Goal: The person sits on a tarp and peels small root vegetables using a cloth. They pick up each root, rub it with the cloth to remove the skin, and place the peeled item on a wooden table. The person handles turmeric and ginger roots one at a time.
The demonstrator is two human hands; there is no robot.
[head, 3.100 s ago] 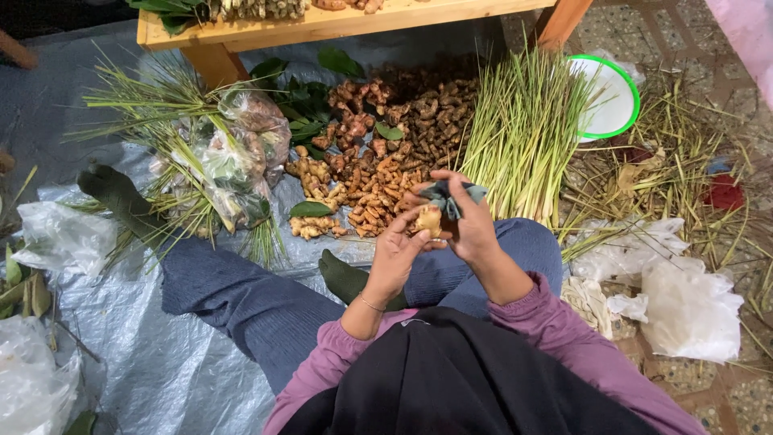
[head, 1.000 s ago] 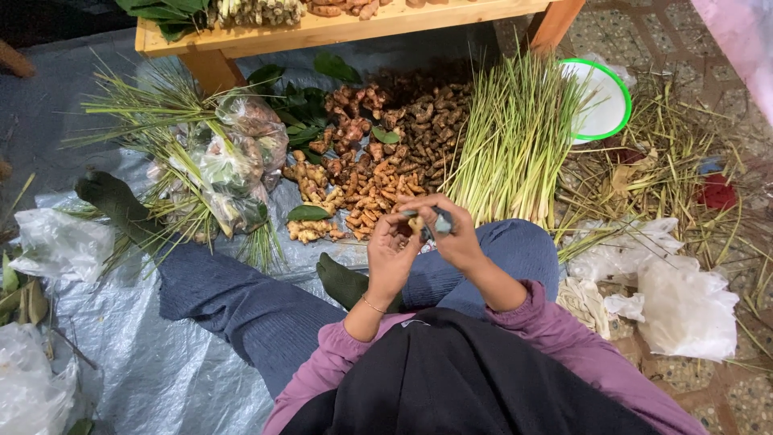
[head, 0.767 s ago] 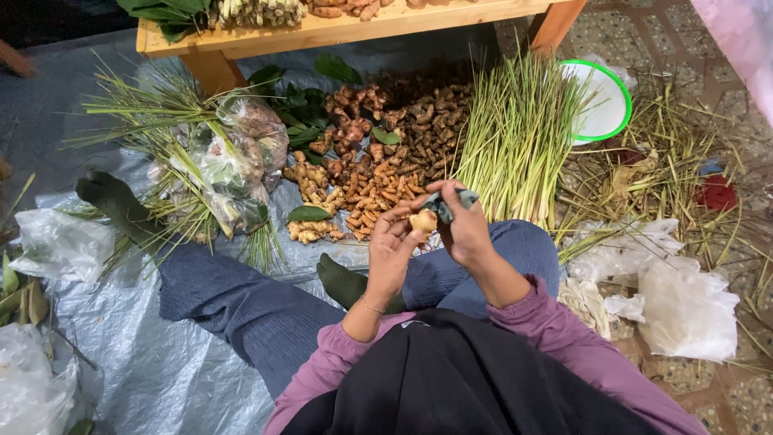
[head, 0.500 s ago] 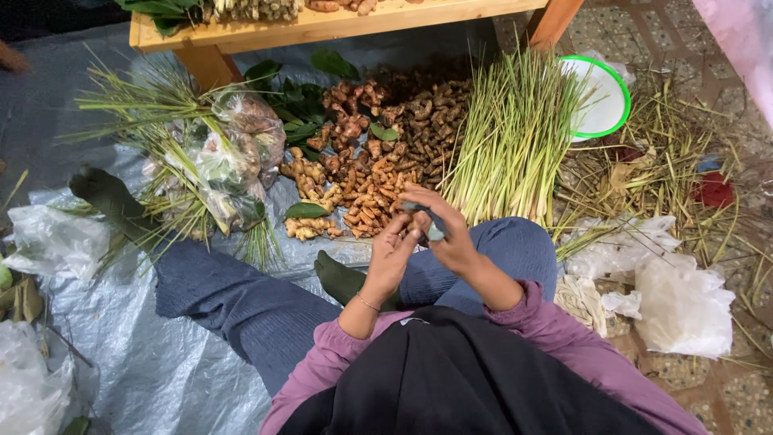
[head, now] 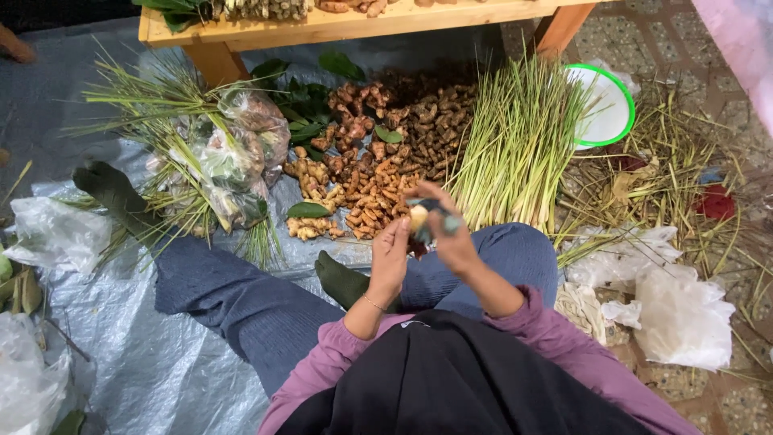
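Sitting on a grey plastic floor sheet (head: 121,354) with legs stretched toward the left of the frame, working a small pale yellowish piece of root (head: 418,217) at centre frame. Left hand (head: 390,258) curled under and around the root, fingers pressed against it from below. Right hand (head: 449,234) closed over a small tool with a dark and teal handle (head: 439,213), held against the top of the root; blade too blurred to make out. Root surface looking pale and bare where visible, so probably part-cleaned, though hard to tell how much skin remains.

Just above the hands, a large heap of brown and orange knobbly roots (head: 378,161) lying unpeeled, apparently the bulk of the work left. Right of it, a fanned bundle of green lemongrass stalks (head: 519,145). Upper right, a white bowl with a green rim (head: 604,105), seemingly empty. Upper left, bagged greens in clear plastic (head: 233,153). Along the top edge, a low wooden table (head: 338,24).
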